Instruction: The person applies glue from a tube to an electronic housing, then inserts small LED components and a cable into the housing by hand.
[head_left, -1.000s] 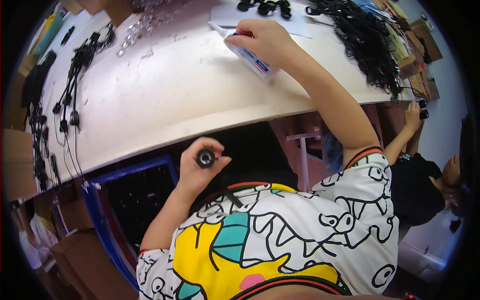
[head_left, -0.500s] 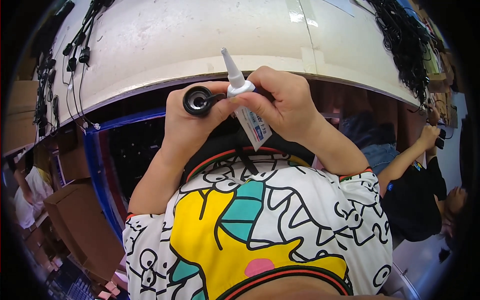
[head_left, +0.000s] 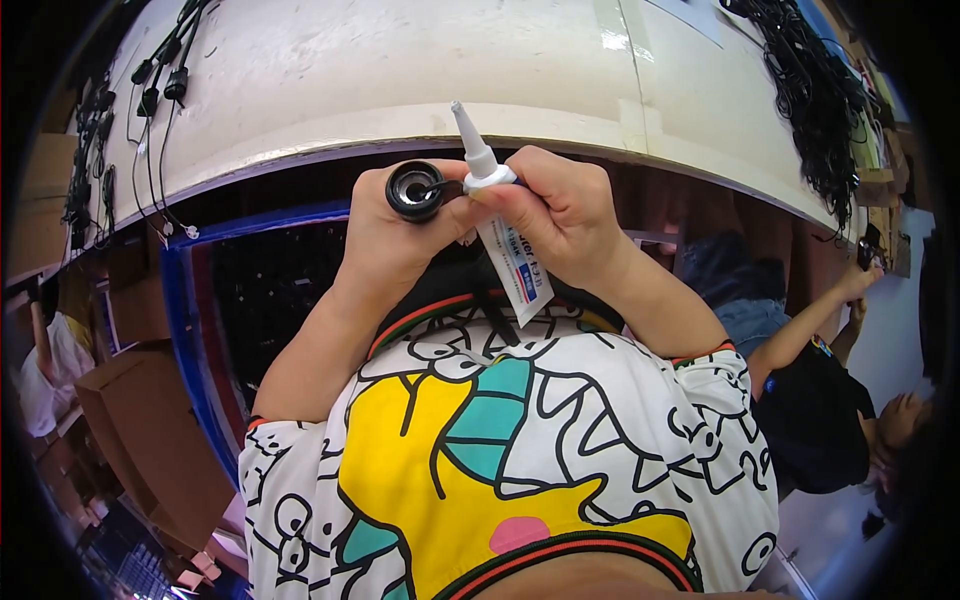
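Observation:
My left hand [head_left: 385,245] is closed around a round black socket-like part [head_left: 416,191], its hollow end facing up and a thin black wire at its opening. Pinched in my right hand [head_left: 572,215] is a white glue tube [head_left: 521,280] with printed panels. Its long tapered nozzle [head_left: 472,140] points up and away from me, over the near edge of the table. The two hands meet at the tube's white collar, just right of the black part. My left fingers are partly hidden behind the part.
Black cables with connectors [head_left: 148,100] lie at the left of the pale table [head_left: 400,70]. A heap of black cables [head_left: 808,100] hangs over its right end. At lower left stands a cardboard box [head_left: 150,430]. A co-worker in black [head_left: 820,420] is at the right.
Both hands, with the tube and the black part, have shifted slightly right. More of the tube's printed side shows below my right hand. The co-worker's hands have moved a little.

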